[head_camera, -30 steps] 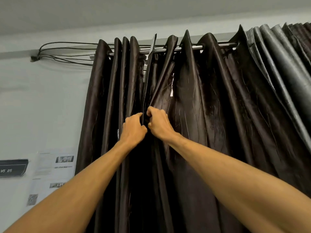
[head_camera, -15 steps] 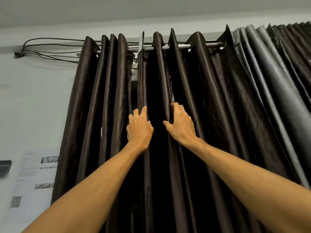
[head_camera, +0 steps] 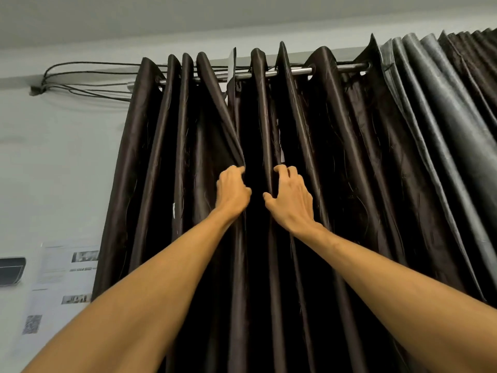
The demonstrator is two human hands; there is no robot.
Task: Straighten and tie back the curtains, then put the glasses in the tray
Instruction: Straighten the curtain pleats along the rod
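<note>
A dark brown satin curtain point(head_camera: 349, 184) hangs in deep folds from a metal rod point(head_camera: 298, 71) by eyelets. My left hand point(head_camera: 232, 193) is raised to mid-curtain and its curled fingers grip the edge of a fold that slants down from the rod. A hand's width to the right, my right hand point(head_camera: 291, 199) has its fingers curled round the neighbouring fold, thumb spread out to the left. A dark gap of fabric lies between the two hands. No glasses or tray are in sight.
A grey pleated curtain point(head_camera: 441, 125) hangs at the right on the same rod. Black cords point(head_camera: 88, 76) run along the wall from a bracket at the upper left. Printed sheets point(head_camera: 61, 281) and a dark sign point(head_camera: 12, 270) are stuck on the pale wall at the lower left.
A second ago both hands pinched one fold close together. They then spread apart with fingers straight on the curtain, and now each hand's fingers have curled round a separate fold.
</note>
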